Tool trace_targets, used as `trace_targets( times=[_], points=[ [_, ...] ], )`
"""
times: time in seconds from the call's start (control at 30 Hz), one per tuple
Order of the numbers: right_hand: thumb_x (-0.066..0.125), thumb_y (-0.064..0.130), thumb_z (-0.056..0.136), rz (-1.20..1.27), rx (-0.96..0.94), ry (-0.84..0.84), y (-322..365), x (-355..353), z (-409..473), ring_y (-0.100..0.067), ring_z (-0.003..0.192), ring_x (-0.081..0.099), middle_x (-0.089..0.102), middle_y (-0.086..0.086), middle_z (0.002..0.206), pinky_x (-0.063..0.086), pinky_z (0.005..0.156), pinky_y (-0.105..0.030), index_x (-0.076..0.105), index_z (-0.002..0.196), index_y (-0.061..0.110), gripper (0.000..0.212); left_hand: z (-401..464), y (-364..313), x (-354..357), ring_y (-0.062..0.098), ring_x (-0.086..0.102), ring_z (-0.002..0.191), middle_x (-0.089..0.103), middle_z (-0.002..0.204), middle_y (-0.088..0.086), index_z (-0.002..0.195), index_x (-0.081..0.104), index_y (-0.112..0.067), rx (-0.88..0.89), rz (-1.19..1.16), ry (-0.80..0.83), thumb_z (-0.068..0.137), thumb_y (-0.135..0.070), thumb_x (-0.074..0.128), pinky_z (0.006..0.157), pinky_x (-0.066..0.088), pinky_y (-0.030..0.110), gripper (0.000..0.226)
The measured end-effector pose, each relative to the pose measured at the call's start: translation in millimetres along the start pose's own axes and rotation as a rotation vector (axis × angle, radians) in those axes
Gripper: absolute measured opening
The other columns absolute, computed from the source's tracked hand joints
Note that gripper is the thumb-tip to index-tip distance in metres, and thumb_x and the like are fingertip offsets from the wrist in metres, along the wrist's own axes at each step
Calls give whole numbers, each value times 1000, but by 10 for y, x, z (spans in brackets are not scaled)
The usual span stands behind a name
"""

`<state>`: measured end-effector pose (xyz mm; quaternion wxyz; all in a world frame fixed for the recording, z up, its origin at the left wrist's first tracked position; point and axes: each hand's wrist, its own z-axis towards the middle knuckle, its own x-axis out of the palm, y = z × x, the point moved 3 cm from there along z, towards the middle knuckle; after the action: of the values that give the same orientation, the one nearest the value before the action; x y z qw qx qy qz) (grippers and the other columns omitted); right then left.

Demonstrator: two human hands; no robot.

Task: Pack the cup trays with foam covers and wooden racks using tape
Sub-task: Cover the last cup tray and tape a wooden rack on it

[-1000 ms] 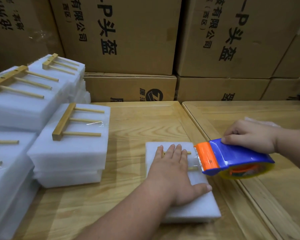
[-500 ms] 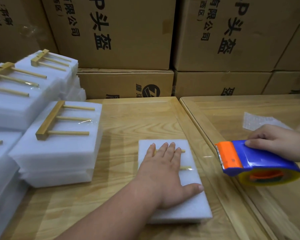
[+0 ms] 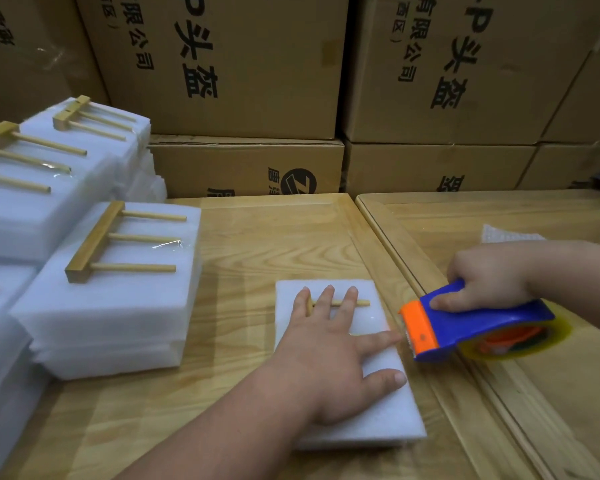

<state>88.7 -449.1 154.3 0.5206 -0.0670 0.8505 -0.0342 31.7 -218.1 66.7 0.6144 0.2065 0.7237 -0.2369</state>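
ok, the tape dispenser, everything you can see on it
The tape dispenser is glossy blue plastic with an orange front plate and a toothed cutting edge, holding a roll of clear yellowish tape. It lies tilted over the seam between the two tables, its blade end at the foam block's right edge. The right hand grips its top; the left hand's index fingertip nearly meets the blade.

Printed black lettering is seen only on the stacked cardboard boxes.
"P头盔" and "有限公司" are read on the upper middle box and repeated on the upper right box; a round black logo beside "唐" is printed on the lower box.
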Motion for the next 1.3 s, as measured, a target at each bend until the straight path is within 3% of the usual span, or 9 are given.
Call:
trace_targets(
  times=[0.17, 0.4, 0.57, 1.3],
  points=[
    [52, 80, 78, -185, 23, -15, 481, -93, 44, -19, 84, 63, 66, 2, 91, 52, 76, -36, 61, 94, 26, 56, 10, -9, 2, 34, -20, 152, -19, 167, 5, 147, 8, -65, -3, 14, -7, 87, -85, 14, 113, -22, 61, 63],
    [53, 61, 84, -460, 58, -125, 953, -196, -10, -18, 73, 59, 64, 3, 85, 36, 54, -29, 57, 84, 23, 38, 10, -38, -9, 35, -16, 153, -15, 168, 6, 148, 15, -62, -9, 13, -21, 89, -83, 17, 113, -22, 61, 63],
    [54, 44, 88, -477, 78, -118, 1092, -193, 2, -20, 77, 62, 63, 3, 86, 38, 53, -29, 64, 97, 23, 25, 7, -44, -30, 34, -16, 153, -14, 168, 6, 148, 19, -60, -10, 6, -25, 90, -82, 19, 113, -21, 61, 62],
    [57, 41, 92, -479, 109, -187, 1115, -136, -23, -18, 73, 58, 61, 3, 85, 35, 50, -31, 63, 101, 24, 21, -26, -82, -85, 36, -9, 154, -9, 169, 7, 147, 25, -60, -19, 49, 2, 90, -81, 19, 116, -17, 63, 61]
  ],
)
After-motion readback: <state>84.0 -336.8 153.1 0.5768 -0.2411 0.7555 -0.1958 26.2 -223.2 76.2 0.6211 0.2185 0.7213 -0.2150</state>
